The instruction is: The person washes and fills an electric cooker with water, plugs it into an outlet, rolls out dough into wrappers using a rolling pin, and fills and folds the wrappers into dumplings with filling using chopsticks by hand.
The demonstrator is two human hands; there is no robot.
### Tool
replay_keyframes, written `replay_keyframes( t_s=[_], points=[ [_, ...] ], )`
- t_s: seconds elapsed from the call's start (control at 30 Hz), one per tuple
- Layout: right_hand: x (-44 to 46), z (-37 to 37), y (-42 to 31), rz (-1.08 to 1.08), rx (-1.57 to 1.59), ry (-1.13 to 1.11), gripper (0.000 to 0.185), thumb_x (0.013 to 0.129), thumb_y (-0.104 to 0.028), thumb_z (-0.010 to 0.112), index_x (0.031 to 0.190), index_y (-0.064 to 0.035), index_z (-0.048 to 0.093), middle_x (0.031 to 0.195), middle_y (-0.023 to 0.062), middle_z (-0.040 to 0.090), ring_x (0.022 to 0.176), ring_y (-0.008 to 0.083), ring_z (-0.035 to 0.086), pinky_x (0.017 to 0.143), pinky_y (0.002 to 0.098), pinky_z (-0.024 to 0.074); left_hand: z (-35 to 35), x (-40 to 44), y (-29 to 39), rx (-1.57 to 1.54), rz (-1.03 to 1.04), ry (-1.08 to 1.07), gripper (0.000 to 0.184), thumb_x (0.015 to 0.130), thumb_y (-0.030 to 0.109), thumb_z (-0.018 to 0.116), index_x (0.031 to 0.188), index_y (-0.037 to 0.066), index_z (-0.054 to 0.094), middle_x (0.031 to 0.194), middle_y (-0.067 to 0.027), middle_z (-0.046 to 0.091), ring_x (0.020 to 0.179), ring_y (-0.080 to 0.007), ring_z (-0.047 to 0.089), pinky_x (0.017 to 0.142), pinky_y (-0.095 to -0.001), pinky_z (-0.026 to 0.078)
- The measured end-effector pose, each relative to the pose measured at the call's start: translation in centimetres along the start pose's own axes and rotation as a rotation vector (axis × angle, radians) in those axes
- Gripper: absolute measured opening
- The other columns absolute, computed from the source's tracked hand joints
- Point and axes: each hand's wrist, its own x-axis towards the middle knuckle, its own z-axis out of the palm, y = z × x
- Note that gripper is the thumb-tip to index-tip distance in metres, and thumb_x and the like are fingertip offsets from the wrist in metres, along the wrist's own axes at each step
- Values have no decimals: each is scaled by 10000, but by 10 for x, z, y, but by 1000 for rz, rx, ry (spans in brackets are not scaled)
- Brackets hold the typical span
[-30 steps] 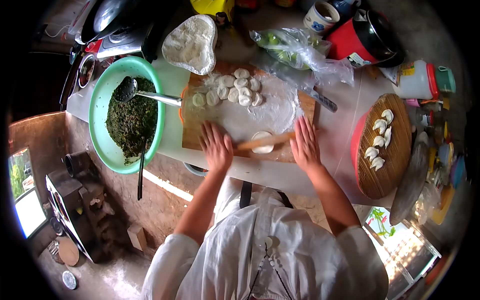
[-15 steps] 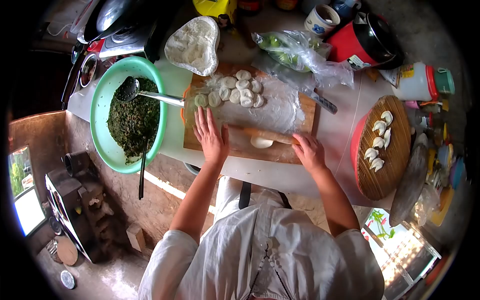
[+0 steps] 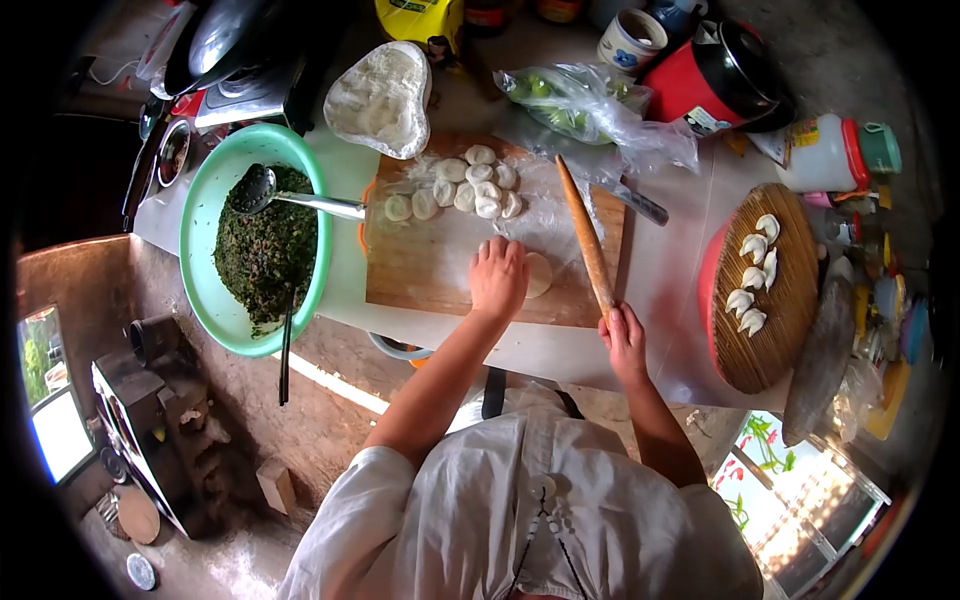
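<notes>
My right hand [image 3: 625, 338] is closed around the lower end of a wooden rolling pin [image 3: 585, 232], which is raised and points away from me. The fingers of my left hand [image 3: 499, 277] are curled at the left edge of a thin round dough wrapper [image 3: 538, 275], gripping it; part of the wrapper is hidden by the hand. Both are over a floured wooden board [image 3: 420, 270]. Farther back on the board lie several flattened dough pieces [image 3: 480, 172], dusted with flour.
On the left a green basin [image 3: 322, 255] holds chopped green filling, a slotted ladle [image 3: 310, 203] and chopsticks [image 3: 286, 350]. Behind the board are a bowl of flour [image 3: 380, 100], a plastic bag [image 3: 590, 105] and a knife [image 3: 640, 203]. At right, several dumplings [image 3: 753, 275] rest on a round lid [image 3: 790, 330].
The rolling pin has been lifted off the dough and swung from lying crosswise to pointing away. My left hand has left the pin and moved right to the wrapper, its fingers now curled.
</notes>
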Motion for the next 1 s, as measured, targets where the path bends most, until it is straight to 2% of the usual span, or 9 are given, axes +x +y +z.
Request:
replay_keyframes(
  t_s=[0.2, 0.3, 0.33, 0.4, 0.57, 0.67, 0.73, 0.8, 1.0],
  points=[
    [-7, -4, 14, -28, -26, 23, 228, 937, -223, 424, 880, -23, 517, 605, -8, 458, 513, 53, 373, 460, 211, 310, -11, -7, -19, -157, -101, -53, 54, 772, 139, 557, 822, 119, 547, 780, -69, 596, 777, -256, 570, 706, -412, 396],
    [-6, -3, 20, -22, -5, 16, 225, 937, -223, 424, 872, -28, 514, 602, -11, 455, 510, 54, 372, 457, 212, 310, -30, -9, -72, -115, -149, 195, 155, 776, 117, 552, 931, 108, 565, 746, -100, 607, 696, -309, 586, 673, -422, 449],
    [-7, -1, 20, -20, 4, 20, 225, 937, -223, 424, 872, -28, 514, 602, -11, 455, 510, 54, 372, 457, 212, 310, -53, -6, -94, -6, -303, 172, 170, 779, 125, 558, 948, 101, 562, 815, -123, 593, 728, -327, 576, 691, -433, 452],
    [-6, -1, 19, -18, -10, 10, 219, 936, -220, 425, 900, -26, 521, 600, -11, 453, 508, 55, 372, 457, 213, 312, -67, -4, -96, 82, -248, 234, 152, 789, 112, 558, 941, 103, 561, 974, -120, 548, 853, -326, 537, 715, -435, 446],
    [-8, -1, 22, -32, -30, -7, 213, 935, -208, 423, 944, -22, 527, 601, -11, 451, 514, 56, 377, 461, 212, 315, -54, 44, -65, 41, 127, 298, 188, 783, 130, 585, 969, 108, 581, 996, -56, 545, 927, -260, 504, 777, -376, 411],
    [-13, -4, 17, -24, -18, -2, 213, 934, -200, 421, 957, -17, 527, 604, -13, 448, 523, 55, 379, 470, 208, 318, -41, 57, -52, 109, 226, 164, 249, 753, 141, 605, 998, 109, 583, 1028, -56, 523, 938, -254, 495, 766, -390, 399],
    [-18, -9, 15, -11, -11, 5, 214, 934, -197, 421, 962, -13, 527, 608, -14, 447, 528, 55, 380, 476, 206, 319, -34, 58, -50, 101, 266, 213, 223, 738, 145, 611, 955, 106, 576, 1024, -49, 516, 920, -253, 494, 753, -391, 395],
    [-21, -12, 15, 8, -5, 43, 219, 933, -189, 421, 985, -4, 527, 619, -14, 447, 539, 55, 380, 484, 204, 321, -38, 58, -44, 123, 206, 217, 199, 706, 111, 637, 894, 113, 570, 985, -40, 518, 923, -253, 490, 749, -394, 397],
    [-38, -26, 30, 65, 237, 243, 228, 931, -193, 436, 1019, -2, 524, 674, 5, 470, 575, 72, 407, 497, 202, 334, -1, 101, 11, -159, 368, 226, 116, 731, 45, 540, 801, 65, 450, 753, -117, 559, 728, -292, 558, 645, -386, 435]
  ],
)
